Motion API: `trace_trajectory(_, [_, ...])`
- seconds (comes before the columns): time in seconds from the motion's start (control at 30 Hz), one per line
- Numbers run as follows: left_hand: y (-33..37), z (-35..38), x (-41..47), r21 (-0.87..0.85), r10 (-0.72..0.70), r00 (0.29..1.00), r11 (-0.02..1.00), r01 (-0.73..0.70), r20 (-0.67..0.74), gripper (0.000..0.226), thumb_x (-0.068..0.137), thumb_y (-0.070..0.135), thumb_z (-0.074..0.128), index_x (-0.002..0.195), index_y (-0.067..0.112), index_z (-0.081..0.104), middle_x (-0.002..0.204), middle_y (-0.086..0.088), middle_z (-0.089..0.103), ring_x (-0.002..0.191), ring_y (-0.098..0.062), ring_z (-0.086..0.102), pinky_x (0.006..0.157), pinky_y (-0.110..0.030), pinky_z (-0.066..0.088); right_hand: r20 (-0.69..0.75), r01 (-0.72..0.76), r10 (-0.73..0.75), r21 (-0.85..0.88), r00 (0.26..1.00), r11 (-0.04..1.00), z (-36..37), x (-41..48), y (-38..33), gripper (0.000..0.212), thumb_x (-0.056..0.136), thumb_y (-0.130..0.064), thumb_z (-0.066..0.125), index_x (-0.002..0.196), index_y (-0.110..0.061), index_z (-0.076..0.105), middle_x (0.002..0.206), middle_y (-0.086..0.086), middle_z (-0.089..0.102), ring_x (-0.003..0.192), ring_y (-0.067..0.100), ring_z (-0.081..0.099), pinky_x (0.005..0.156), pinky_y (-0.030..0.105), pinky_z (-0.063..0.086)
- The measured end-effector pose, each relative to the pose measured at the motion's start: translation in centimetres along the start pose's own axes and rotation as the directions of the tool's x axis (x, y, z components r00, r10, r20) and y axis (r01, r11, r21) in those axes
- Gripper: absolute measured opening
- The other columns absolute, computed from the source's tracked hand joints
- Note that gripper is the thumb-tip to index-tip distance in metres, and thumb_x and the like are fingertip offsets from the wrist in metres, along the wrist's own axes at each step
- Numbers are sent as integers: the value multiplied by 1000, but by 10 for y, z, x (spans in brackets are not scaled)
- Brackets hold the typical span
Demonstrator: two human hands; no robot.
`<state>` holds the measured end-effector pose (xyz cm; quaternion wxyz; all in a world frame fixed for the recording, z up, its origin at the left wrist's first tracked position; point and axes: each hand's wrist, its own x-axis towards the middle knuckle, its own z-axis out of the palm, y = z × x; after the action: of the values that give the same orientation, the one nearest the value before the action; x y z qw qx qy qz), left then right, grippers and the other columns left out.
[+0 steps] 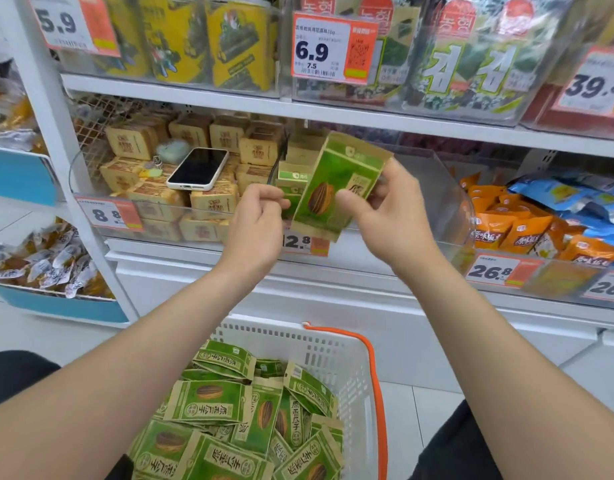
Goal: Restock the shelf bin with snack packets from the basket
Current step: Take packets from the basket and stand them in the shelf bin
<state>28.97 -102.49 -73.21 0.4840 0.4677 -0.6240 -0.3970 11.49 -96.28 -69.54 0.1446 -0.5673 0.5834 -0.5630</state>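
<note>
Pinched between right hand's [385, 209] thumb and fingers: tilted green, brown-edged packet [336, 188] showing striped seed; left hand's [260, 216] fingers curled alongside, grip unclear.

The basket [333, 355] of packets [208, 400] sits bottom centre, below the mid-frame bin [437, 195], before which one packet [336, 181] is held; left of the bin, a phone [198, 169] lies on boxes [212, 200].

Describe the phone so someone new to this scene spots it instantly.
On the white shelf unit, find the left clear bin on the middle level, behind the 8.8 price tag and filled with tan snack packets. The smartphone lies face up on top of them, beside a keyring. It is the only glossy black slab there, in a white case.
</note>
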Motion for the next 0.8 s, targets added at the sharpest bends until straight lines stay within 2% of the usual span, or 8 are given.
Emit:
trace_trajectory(0.1, [-5,2,3,66,-20,999,998,16,47,24,104,13,37,116,32,48,122,13,67,112,-19,63,97,-42,51,-33,75,-77,-48,996,996,-3,10,-2,32,94,-6,71,121,-20,60,105,-11,76,101,6,72,87,35,61])
trace_trajectory(0.2, [-6,2,5,144,-1,996,990,-12,87,36,100,1,43,126,26,42,127,8,66,118,-14,57,82,-23,43,-14,131,-134,-121,991,984,4,16,3,25,96,-5,68,115,-18,58,99,-12,75,99,8,71,86,34,60])
trace_trajectory(0.3, [-8,6,5,192,36,997,980,-48,65,39,97,0,49,128,23,42,126,5,63,107,-16,60,73,-15,38,3,142,-144,-216,990,966,14,22,10,24,93,-7,73,112,-19,64,95,-14,74,90,0,69,78,14,53])
trace_trajectory(0.4, [-10,9,6,229,98,995,969,-94,-4,41,93,-2,54,125,21,45,124,0,59,101,-20,60,72,-13,36,31,96,-91,-302,995,948,27,30,22,26,85,-19,80,108,-27,71,88,-15,75,83,4,69,90,32,55])
trace_trajectory(0.5, [-14,9,9,272,162,985,952,-142,-54,45,87,-5,57,122,22,45,123,-1,56,102,-21,60,75,-15,38,131,50,4,-412,991,910,40,36,35,18,87,-30,80,104,-30,74,86,-13,74,93,17,67,93,37,51])
trace_trajectory(0.6, [-17,8,11,290,213,976,938,-188,-55,49,85,-8,57,121,23,46,125,0,53,102,-21,59,80,-18,42,171,73,13,-485,985,872,45,40,37,16,95,-38,71,104,-26,74,91,-8,74,98,23,62,84,34,49])
trace_trajectory(0.73, [-23,8,9,339,301,953,899,-276,-22,56,81,-10,56,129,18,48,128,0,53,115,-22,55,99,-42,50,48,-3,36,-567,998,824,45,44,35,29,92,-42,74,82,-16,67,76,1,70,83,26,63,67,36,53])
trace_trajectory(0.8, [-24,9,8,383,329,944,873,-301,-7,61,81,-10,55,134,17,49,132,-1,53,121,-24,51,103,-44,47,25,-64,103,-631,994,773,47,44,37,42,91,-45,75,72,-12,58,71,5,67,80,32,61,62,37,52])
